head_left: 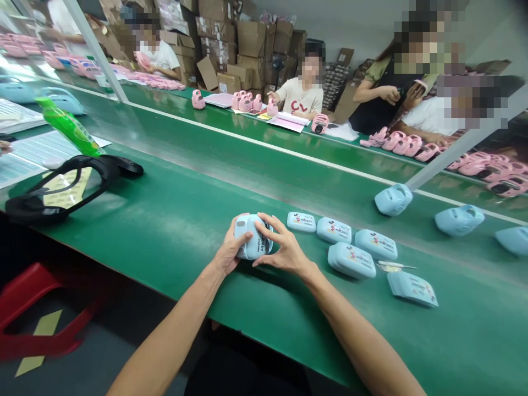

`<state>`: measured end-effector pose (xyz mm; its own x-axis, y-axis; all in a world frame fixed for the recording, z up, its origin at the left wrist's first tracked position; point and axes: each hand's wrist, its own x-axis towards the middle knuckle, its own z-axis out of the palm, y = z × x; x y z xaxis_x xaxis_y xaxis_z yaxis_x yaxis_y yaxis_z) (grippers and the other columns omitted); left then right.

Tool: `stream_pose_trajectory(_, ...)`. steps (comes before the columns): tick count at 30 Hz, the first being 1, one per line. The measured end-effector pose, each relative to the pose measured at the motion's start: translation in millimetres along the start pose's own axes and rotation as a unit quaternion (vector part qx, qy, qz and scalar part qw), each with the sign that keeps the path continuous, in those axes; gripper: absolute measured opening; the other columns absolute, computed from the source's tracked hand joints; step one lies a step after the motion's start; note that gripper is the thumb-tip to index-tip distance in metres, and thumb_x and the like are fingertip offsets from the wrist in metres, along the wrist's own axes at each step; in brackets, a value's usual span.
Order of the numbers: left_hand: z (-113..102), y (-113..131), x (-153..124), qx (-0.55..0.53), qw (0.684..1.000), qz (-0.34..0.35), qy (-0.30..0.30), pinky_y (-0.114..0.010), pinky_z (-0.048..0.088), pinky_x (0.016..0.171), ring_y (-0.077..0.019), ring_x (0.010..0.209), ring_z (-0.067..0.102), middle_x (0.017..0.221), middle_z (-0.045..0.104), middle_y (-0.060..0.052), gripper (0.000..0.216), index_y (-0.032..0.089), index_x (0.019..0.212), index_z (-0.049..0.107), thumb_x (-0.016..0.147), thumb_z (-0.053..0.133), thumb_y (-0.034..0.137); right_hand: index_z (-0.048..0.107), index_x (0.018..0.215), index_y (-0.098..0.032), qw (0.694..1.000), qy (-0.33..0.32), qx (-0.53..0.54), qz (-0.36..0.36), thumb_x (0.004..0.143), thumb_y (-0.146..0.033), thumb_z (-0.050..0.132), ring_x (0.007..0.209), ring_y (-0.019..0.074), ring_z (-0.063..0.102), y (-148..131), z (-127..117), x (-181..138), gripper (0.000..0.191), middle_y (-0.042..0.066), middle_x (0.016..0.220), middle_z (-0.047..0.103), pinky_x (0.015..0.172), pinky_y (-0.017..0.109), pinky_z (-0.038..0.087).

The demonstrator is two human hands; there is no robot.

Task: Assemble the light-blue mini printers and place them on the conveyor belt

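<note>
A light blue toy camera body [251, 236] rests on the green table surface [173, 231], gripped from both sides. My left hand [231, 250] wraps its left side with the thumb on top. My right hand [280, 247] pinches its right side, fingers curled over the front. Just to the right lies a row of several light blue cover panels [350, 245] with cartoon prints. A pair of tweezers [394, 266] lies beside them.
Three blue camera bodies [393, 198] sit on the conveyor belt further right. A black strap and ring [61, 187], a green bottle [70, 127] and sticker sheets lie at left. Other people work with pink cameras [396, 142] across the belt. A red stool [37, 313] stands below left.
</note>
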<state>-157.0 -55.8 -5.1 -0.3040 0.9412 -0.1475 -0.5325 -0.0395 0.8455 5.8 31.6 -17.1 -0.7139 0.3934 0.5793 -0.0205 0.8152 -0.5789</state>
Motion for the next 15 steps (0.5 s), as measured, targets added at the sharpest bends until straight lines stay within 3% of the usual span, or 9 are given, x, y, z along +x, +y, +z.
stream_pose_trajectory(4,-6,2,2,0.117,0.992,0.054,0.009,-0.03,0.053,0.082,-0.0228,0.097,0.067,0.108,0.071,-0.004,0.074,0.025,0.126,0.06,0.059,0.092,0.036,0.037,0.158,-0.03,0.996,0.003,-0.073,-0.045,0.078,-0.059,0.08,0.149,0.0333,0.041,1,9,-5,0.095,0.014,0.158,0.047,0.125,0.057,0.029)
stream_pose_trajectory(8,-9,0,4,0.248,0.956,0.15,0.052,-0.032,0.051,0.088,-0.0225,0.098,0.064,0.112,0.068,-0.003,0.069,0.025,0.119,0.064,0.056,0.091,0.035,0.023,0.163,-0.024,0.992,0.013,-0.098,-0.075,0.083,-0.059,0.074,0.149,0.0316,0.04,-1,12,-5,0.101,0.016,0.156,0.049,0.126,0.055,0.028)
stream_pose_trajectory(15,-11,-6,6,0.257,0.949,0.178,0.05,-0.032,0.052,0.082,-0.0207,0.088,0.064,0.104,0.069,-0.003,0.058,0.025,0.113,0.066,0.06,0.085,0.038,0.022,0.163,-0.025,0.993,0.008,-0.093,-0.066,0.083,-0.059,0.074,0.151,0.0312,0.037,-2,15,-7,0.101,0.014,0.157,0.047,0.127,0.055,0.025)
